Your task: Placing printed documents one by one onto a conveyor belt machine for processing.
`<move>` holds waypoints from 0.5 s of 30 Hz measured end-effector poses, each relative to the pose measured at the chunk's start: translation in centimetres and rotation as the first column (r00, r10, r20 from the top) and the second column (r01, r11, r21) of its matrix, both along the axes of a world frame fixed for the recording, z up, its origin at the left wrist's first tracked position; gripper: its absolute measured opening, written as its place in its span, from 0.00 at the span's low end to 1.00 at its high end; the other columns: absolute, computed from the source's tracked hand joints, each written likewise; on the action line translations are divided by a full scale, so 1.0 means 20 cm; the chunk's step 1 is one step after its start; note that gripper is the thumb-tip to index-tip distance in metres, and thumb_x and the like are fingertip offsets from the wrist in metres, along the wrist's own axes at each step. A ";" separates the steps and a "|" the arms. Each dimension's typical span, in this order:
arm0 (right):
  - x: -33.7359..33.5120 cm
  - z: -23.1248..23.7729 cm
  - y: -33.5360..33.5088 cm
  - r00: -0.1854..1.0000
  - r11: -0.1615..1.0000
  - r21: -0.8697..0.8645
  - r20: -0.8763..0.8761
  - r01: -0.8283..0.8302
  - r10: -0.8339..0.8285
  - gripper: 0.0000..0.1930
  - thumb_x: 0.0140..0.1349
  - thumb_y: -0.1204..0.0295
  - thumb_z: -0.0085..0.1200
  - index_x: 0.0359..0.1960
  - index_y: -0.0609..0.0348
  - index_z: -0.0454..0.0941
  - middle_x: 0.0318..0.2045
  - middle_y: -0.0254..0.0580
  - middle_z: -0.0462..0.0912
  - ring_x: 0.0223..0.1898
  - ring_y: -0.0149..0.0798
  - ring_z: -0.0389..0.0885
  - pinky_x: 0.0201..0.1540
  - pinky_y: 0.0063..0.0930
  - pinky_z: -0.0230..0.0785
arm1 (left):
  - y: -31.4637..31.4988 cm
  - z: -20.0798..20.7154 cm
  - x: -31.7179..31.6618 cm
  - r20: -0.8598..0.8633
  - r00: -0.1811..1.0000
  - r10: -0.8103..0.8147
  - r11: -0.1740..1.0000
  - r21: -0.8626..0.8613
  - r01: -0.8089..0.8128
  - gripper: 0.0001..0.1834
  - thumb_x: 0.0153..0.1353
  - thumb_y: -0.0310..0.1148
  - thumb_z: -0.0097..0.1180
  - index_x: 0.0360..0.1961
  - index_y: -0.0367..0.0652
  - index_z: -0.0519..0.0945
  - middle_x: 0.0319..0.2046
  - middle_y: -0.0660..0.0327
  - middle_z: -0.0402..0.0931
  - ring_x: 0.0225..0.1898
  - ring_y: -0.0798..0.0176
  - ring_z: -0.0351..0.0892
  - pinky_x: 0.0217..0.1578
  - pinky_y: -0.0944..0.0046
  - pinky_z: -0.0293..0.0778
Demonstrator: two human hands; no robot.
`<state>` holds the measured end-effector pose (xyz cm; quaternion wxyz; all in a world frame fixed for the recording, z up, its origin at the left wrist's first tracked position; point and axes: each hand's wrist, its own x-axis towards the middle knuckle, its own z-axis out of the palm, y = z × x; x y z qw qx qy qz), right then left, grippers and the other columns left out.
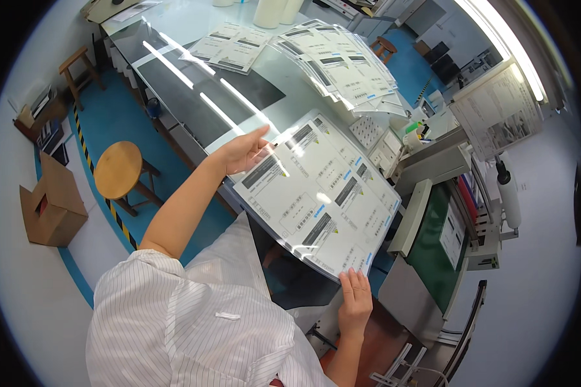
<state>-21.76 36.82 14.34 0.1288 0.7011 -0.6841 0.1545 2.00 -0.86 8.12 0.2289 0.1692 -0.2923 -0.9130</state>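
Note:
A large glossy sheet printed with label panels (pixel 332 222) spans the space between my two hands, tilted at the table's near edge. It shows dark blocks, small yellow triangles and blue marks. My left hand (pixel 244 153) grips its far left edge, with the thumb stretched toward the table. Over the near right corner, the fingers of my right hand (pixel 355 300) lie close together on the top face; the thumb is hidden. Whether the sheet is single or has more layers beneath it, I cannot tell.
Fanned stacks of similar printed sheets (pixel 345 61) and a smaller pile (pixel 231 46) lie on the glass-topped table (pixel 297 97). White cylinders (pixel 270 11) stand behind. Right is a machine with a green bed (pixel 426 248); left are a round wooden stool (pixel 119 169) and cardboard box (pixel 55 203).

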 end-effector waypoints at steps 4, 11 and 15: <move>0.00 -0.01 -0.02 0.996 0.995 -0.074 -0.041 0.074 -0.077 0.17 0.56 0.83 0.49 0.46 0.57 0.81 0.49 0.48 0.80 0.53 0.52 0.77 0.58 0.45 0.68 | 0.03 0.11 -0.05 0.357 0.921 0.155 0.916 -0.402 0.002 0.20 0.58 0.34 0.61 0.47 0.29 0.78 0.37 0.55 0.80 0.37 0.67 0.79 0.37 0.72 0.73; -0.11 -0.14 -0.12 0.981 0.981 -0.080 0.085 0.179 -0.172 0.17 0.56 0.85 0.48 0.48 0.64 0.78 0.50 0.51 0.79 0.54 0.53 0.76 0.60 0.45 0.66 | -0.04 0.08 -0.27 0.376 0.532 0.759 0.323 -0.926 0.194 0.18 0.53 0.28 0.59 0.46 0.34 0.77 0.27 0.56 0.75 0.31 0.57 0.75 0.38 0.60 0.72; -0.11 -0.21 -0.10 0.938 0.954 -0.059 0.209 0.294 -0.276 0.18 0.57 0.84 0.48 0.51 0.65 0.76 0.52 0.53 0.78 0.57 0.53 0.74 0.60 0.43 0.65 | 0.01 0.06 -0.29 0.309 0.526 0.792 0.268 -0.951 0.154 0.17 0.54 0.30 0.59 0.45 0.35 0.77 0.33 0.52 0.74 0.36 0.53 0.75 0.41 0.59 0.70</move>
